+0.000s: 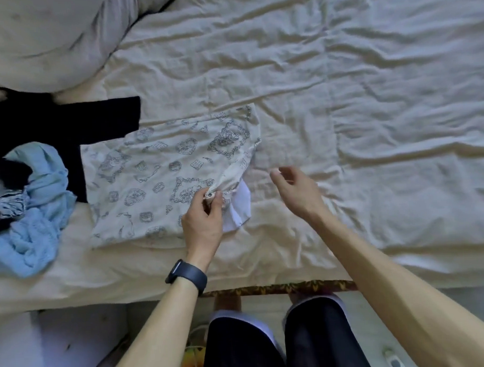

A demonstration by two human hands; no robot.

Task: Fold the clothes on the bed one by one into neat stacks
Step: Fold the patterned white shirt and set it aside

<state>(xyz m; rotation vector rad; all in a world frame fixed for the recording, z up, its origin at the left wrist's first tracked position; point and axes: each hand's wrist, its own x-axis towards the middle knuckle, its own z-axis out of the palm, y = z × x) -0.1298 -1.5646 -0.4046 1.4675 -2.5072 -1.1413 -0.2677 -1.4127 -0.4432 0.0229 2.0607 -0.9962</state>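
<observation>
The fingers [199,200] of the left hand [203,220] are clamped on a bunched corner of the printed cream garment [152,170], which is spread on the bed sheet [355,97] at the near left. The right hand [296,187] is held just right of it, fingers loosely apart, nothing gripped. A black garment [68,126] and a crumpled light blue garment [41,217] are seen farther left.

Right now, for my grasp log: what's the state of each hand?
Left hand: closed, pinching a bunched corner of the cream printed cotton garment.
Right hand: open, holding nothing.
</observation>
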